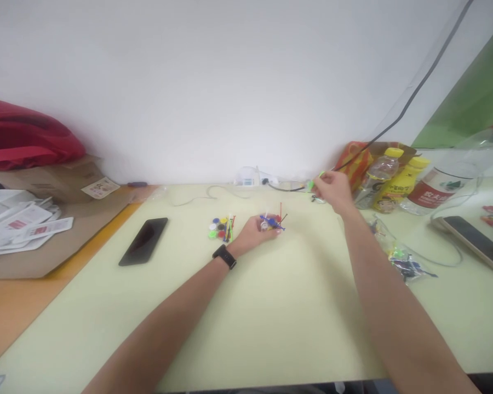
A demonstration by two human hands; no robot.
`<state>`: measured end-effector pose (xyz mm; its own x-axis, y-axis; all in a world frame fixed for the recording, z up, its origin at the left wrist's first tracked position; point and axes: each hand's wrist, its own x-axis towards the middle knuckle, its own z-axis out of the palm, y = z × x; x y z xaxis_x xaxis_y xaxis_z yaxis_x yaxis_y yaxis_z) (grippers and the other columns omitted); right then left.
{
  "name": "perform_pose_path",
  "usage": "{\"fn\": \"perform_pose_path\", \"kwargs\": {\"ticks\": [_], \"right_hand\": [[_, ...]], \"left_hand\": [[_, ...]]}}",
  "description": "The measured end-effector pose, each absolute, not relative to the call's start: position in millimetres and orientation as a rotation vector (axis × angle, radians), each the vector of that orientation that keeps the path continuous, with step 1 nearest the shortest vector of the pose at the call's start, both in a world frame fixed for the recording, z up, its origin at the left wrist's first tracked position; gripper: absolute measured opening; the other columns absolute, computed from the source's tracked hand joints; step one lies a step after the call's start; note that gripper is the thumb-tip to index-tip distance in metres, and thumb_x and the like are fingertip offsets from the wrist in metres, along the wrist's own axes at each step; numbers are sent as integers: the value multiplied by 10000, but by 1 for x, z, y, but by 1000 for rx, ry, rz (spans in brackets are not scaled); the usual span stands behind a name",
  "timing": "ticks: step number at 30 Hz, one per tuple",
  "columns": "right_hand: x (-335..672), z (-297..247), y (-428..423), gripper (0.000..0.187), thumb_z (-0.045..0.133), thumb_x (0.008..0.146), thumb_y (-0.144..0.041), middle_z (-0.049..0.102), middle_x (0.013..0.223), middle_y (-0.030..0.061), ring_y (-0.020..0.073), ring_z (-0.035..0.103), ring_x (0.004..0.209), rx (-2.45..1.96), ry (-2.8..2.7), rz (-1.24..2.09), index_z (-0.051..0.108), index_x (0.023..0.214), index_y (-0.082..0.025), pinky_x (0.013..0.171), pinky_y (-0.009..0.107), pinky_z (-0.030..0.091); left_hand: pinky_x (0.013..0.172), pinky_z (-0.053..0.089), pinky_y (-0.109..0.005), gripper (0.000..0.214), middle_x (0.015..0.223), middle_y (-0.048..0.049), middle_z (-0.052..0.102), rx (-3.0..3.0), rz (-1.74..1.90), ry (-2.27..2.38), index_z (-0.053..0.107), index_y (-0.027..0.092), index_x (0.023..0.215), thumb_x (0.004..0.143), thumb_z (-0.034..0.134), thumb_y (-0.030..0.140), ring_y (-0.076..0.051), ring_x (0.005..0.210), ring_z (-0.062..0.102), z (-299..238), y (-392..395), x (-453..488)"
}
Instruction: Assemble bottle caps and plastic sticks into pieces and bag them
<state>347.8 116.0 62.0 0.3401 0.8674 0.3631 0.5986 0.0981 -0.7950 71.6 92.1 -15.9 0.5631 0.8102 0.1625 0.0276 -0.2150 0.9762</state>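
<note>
My left hand [254,232], with a black watch on the wrist, curls around a cluster of small coloured plastic pieces [274,221]. Blue, red and white parts and thin sticks poke out past its fingers. Just left of it, a group of round coloured discs [217,227] lies beside a bunch of thin plastic sticks [229,229]. Farther back on the right, my right hand [332,190] is closed in a pinch near the wall. Bright green shows at its fingertips, a small green plastic piece [311,185] whose exact shape is blurred.
A black phone [143,242] lies at left on the pale table [271,317]. Bottles [400,186], a large water bottle [437,186], clear bags of coloured pieces [408,265] and another phone [476,241] are at right. Cardboard [57,235] with white packets is far left.
</note>
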Motion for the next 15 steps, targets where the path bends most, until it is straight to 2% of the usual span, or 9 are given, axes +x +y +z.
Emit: {"fn": "perform_pose_path", "kwargs": {"ticks": [3,6,9,12,15], "right_hand": [[337,98,99,114,663,828,-279,632,563,19,138,557,466,-1181,-1284,407,687,740,-211,431,254,435],[316,125,77,182,666,868,-306,644,599,31,146,582,501,-996,-1394,449,708,710,-225,468,278,479],[293,136,63,139,671,822,-244,681,658,36,158,624,564,-1012,-1551,435,699,693,-200,544,291,522],[279,134,60,78,642,776,-192,660,622,12,157,615,562,-1124,-1693,359,694,721,-176,537,270,477],[274,129,62,135,608,789,-188,618,590,-1,145,562,575,-1207,-1831,208,644,659,-176,558,265,416]], "left_hand": [[878,526,-314,512,1083,-120,755,1662,860,701,712,139,1181,777,857,418,-219,977,699,-18,92,73],[907,519,-323,494,1090,-116,755,1699,856,696,715,149,1186,795,845,422,-223,989,703,-18,92,73],[934,513,-334,471,1105,-116,755,1721,845,683,718,156,1185,811,832,419,-230,1012,705,-18,92,73],[948,511,-343,458,1109,-119,755,1731,842,673,723,157,1179,814,831,413,-236,1022,708,-16,91,73],[945,514,-343,457,1105,-116,757,1730,838,674,724,160,1176,813,830,417,-239,1022,709,-16,91,74]]}}
